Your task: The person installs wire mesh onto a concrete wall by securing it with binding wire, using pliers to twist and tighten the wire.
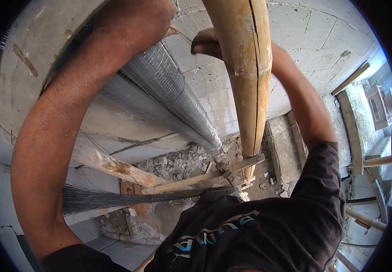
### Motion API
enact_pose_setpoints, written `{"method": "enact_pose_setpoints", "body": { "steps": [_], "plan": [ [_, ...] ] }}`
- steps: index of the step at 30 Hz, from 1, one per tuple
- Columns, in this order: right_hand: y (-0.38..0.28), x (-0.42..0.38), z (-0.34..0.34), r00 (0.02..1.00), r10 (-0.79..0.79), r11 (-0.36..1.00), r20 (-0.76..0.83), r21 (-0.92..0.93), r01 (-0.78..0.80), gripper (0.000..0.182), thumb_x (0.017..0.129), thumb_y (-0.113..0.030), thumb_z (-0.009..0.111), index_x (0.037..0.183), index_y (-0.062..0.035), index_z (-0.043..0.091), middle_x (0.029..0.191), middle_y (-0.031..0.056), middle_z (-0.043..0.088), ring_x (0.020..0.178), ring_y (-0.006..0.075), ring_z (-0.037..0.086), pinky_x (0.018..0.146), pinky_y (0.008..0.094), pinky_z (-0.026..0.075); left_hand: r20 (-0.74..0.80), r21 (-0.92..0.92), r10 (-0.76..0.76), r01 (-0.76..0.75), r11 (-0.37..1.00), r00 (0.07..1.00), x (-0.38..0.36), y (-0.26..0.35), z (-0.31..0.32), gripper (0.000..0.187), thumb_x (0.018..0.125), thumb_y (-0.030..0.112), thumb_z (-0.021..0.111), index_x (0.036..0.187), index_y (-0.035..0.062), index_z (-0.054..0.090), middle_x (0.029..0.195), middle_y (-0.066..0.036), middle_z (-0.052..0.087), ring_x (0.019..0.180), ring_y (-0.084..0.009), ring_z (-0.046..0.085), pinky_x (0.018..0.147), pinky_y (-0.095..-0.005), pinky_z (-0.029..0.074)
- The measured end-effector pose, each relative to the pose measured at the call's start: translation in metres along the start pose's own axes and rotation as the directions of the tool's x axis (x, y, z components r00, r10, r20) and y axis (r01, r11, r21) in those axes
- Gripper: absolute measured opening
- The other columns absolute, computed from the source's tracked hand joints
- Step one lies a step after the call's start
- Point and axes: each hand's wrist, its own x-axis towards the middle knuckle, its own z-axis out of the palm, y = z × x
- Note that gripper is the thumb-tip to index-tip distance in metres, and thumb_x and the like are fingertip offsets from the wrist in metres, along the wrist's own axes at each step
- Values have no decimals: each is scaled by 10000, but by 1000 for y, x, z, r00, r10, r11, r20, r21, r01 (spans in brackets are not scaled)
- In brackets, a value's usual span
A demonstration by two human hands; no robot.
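My left hand (147, 14) is raised at the top, above a roll of grey wire mesh (159, 75). It looks closed, with most of its fingers turned away from me and one fingertip showing. A thin dark wire (185, 36) runs from that fingertip across to my right hand (207, 43). The fingers of my right hand are curled at the wire's end. My right forearm passes behind a thick, split bamboo pole (245, 77), which partly covers the hand. The mesh roll slants down along the wall, left of the pole.
A bundle of thin black strands (91, 199) reaches from my waist to the left. Below are a wooden pole (110, 165), a crosspiece (205, 177) by the bamboo's foot, and rubble (177, 163). Concrete steps (286, 145) stand right. A block wall (304, 36) rises ahead.
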Motion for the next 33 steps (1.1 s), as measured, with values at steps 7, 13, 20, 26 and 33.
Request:
{"method": "enact_pose_setpoints", "body": {
  "steps": [7,13,20,26,33],
  "plan": [
    [2,23,-22,948,291,760,-131,634,-146,430,883,-410,710,1126,-56,683,996,78,715,810,158,682,750,314,576,-15,-39,26,-26,999,1000,3,-2,8,415,804,464,707,918,67,755,883,-167,710,901,-327,676,840,-451,508],
    [11,20,-9,967,215,973,-139,-50,-224,423,875,-404,723,1111,-54,694,978,78,717,750,141,669,709,294,572,40,16,-9,8,1000,999,4,-1,3,439,807,481,705,918,59,752,886,-163,713,904,-331,676,844,-460,505],
    [-41,22,-44,921,260,964,290,-19,-266,525,818,-403,786,1170,-31,671,981,113,719,694,123,655,671,259,566,-61,-38,-18,16,999,998,1,0,16,446,772,485,736,835,44,754,817,-145,714,834,-301,694,801,-417,527],
    [38,29,-31,908,407,529,-101,836,-144,470,943,-339,637,1310,-49,596,1184,116,666,1081,235,622,1005,405,458,-21,-196,-45,40,980,999,4,3,6,419,744,448,779,864,49,739,858,-125,714,855,-270,701,827,-394,545],
    [32,19,-6,918,269,958,-292,184,-222,615,813,-390,761,1267,-7,600,1115,243,674,1047,316,666,953,442,505,-96,-44,-18,14,999,995,2,4,5,395,750,433,780,834,49,750,779,-129,719,780,-257,719,753,-364,577]
  ]
}}
